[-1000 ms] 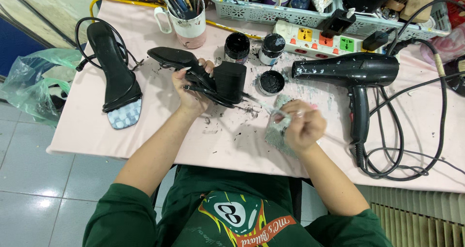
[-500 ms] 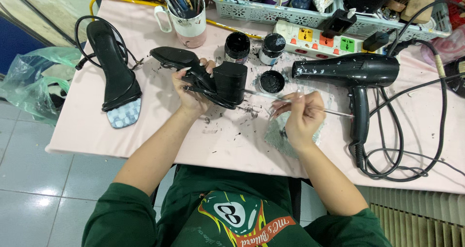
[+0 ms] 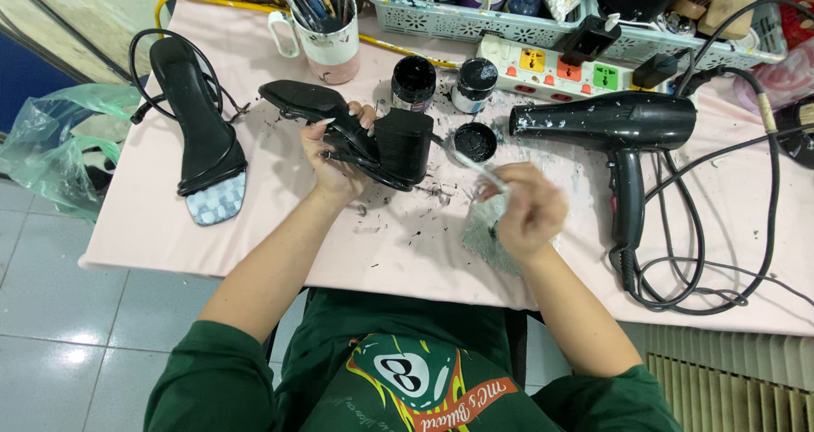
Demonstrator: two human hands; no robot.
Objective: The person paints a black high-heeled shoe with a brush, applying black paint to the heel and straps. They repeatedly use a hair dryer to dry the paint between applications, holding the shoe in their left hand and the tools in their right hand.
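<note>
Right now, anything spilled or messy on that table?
Yes. Black flecks and smears dot the pink table around the heeled shoe in the left hand. The hair dryer is speckled white.

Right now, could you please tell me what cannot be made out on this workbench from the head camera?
- Right hand: blurred by motion, so its grip on the thin brush is unclear.
- Grey rag: partly covered by that hand.
- Black heeled shoe: its middle is hidden by the left hand.
- Basket at the back: its contents are cut off by the top edge.
</note>
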